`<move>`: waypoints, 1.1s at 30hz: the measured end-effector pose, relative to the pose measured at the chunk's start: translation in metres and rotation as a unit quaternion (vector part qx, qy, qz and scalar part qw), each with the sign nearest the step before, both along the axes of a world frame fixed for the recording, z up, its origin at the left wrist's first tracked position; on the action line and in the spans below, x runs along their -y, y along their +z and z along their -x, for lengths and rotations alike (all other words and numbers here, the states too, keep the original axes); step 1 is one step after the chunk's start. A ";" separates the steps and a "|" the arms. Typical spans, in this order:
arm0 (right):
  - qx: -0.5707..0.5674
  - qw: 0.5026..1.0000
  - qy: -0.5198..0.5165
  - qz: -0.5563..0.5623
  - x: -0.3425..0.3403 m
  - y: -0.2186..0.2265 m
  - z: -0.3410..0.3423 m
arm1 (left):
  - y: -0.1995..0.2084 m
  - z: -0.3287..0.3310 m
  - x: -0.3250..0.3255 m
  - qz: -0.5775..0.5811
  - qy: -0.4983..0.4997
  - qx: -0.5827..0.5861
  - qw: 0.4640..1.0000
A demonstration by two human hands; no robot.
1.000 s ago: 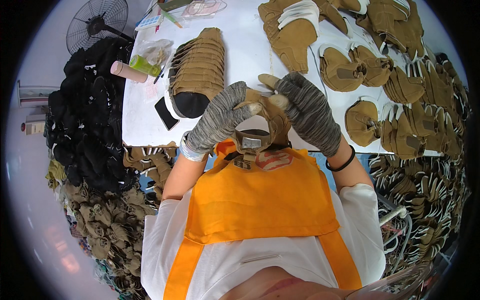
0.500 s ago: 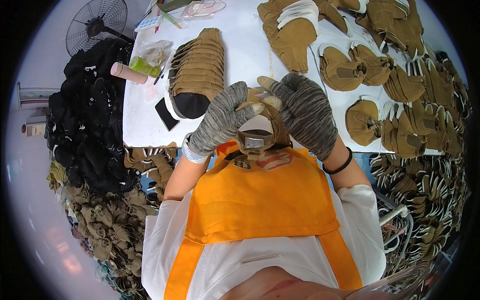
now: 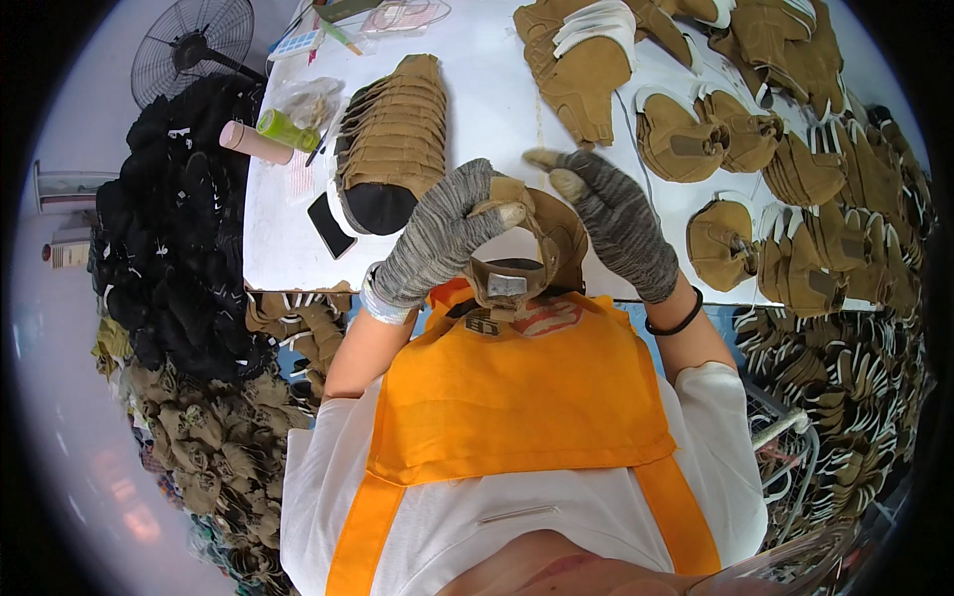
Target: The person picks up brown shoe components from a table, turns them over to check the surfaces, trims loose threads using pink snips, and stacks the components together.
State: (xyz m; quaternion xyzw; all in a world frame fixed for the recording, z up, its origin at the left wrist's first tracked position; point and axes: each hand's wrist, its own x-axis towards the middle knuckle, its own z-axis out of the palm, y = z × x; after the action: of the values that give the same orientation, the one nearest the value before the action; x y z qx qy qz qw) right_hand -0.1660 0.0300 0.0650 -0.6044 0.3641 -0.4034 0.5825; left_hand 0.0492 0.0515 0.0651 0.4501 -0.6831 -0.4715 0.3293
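My left hand (image 3: 437, 233), in a grey knit glove with pale fingertips, pinches the edge of a brown shoe upper (image 3: 564, 238) between thumb and fingers. The upper curves into a ring just above my orange apron, and a whitish label shows on its inner side. To the right of it, my gloved right hand (image 3: 624, 223) is off the upper, with thumb and forefinger stretched out and apart. Its fingertips are slightly blurred, and nothing shows between them.
On the white table (image 3: 487, 99) lie a row of overlapping brown uppers (image 3: 397, 129), a phone (image 3: 331, 226), a pink bottle (image 3: 255, 144) and a green bottle (image 3: 288, 132). More brown uppers (image 3: 720, 243) cover the right side. Black pieces (image 3: 179, 228) are heaped at left, beneath a fan (image 3: 194, 50).
My right hand has let go of the upper's edge and moved slightly right, its fingers opening. The left hand keeps its hold, almost in the same place.
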 end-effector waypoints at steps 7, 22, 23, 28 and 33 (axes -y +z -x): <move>-0.289 0.878 -0.048 0.379 0.000 0.016 -0.001 | 0.004 0.003 -0.001 -0.029 0.034 -0.014 0.999; -0.043 0.997 -0.004 0.065 -0.001 -0.005 -0.003 | 0.011 0.006 0.001 0.008 -0.009 0.040 0.999; 0.016 1.000 -0.002 0.005 0.000 0.000 -0.004 | 0.009 0.005 0.001 -0.001 -0.002 0.022 1.000; -0.222 0.918 -0.011 0.330 0.004 0.019 -0.001 | 0.003 0.004 0.001 -0.026 0.032 -0.023 0.999; -0.271 0.873 0.016 0.405 0.008 0.017 0.001 | 0.004 0.007 0.001 -0.044 0.008 -0.047 0.998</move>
State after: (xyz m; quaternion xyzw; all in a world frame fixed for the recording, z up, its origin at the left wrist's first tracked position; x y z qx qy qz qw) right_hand -0.1670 0.0224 0.0817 -0.8786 0.3029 -0.3268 0.1720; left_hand 0.0424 0.0500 0.0688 0.4468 -0.6422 -0.5191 0.3442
